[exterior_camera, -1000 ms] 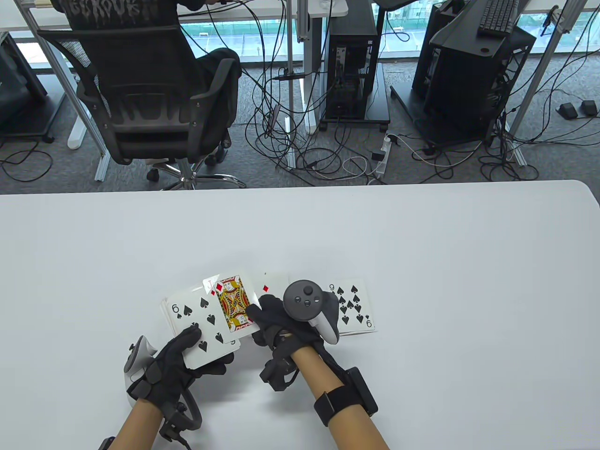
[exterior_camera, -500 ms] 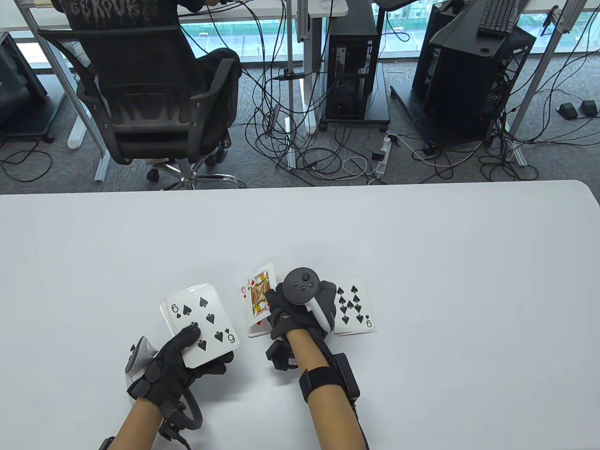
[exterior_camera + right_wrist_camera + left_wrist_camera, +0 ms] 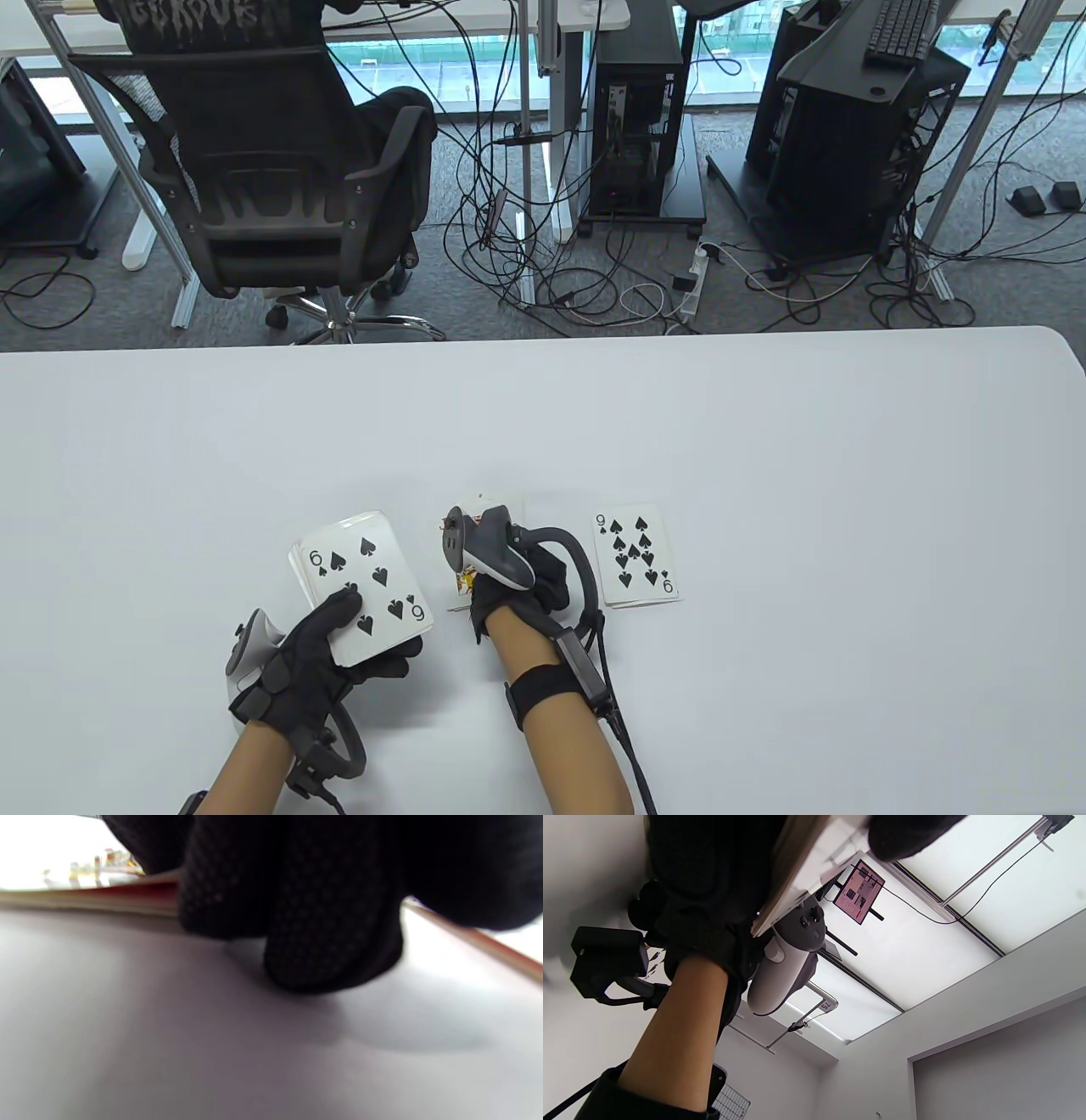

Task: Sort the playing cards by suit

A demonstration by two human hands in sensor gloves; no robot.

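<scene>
Meanwhile the left hand (image 3: pixel 318 658) grips a deck of cards (image 3: pixel 363 586), six of spades on top, thumb across the face and fingers curled beneath, held at the near left of the white desk (image 3: pixel 764 441). Just to its right, the right hand (image 3: pixel 517 586) is turned on its side over a small pile with a red court card (image 3: pixel 464 582) showing; its fingers (image 3: pixel 322 955) touch the desk at the pile's edge, but whether they pinch a card cannot be told. Further right lies a separate pile topped by the nine of spades (image 3: pixel 636 556).

Table view is looking down from above; left wrist view is facing ceilingward; right wrist view is skimming the table (image 3: pixel 169 1052), shared with the overhead.
</scene>
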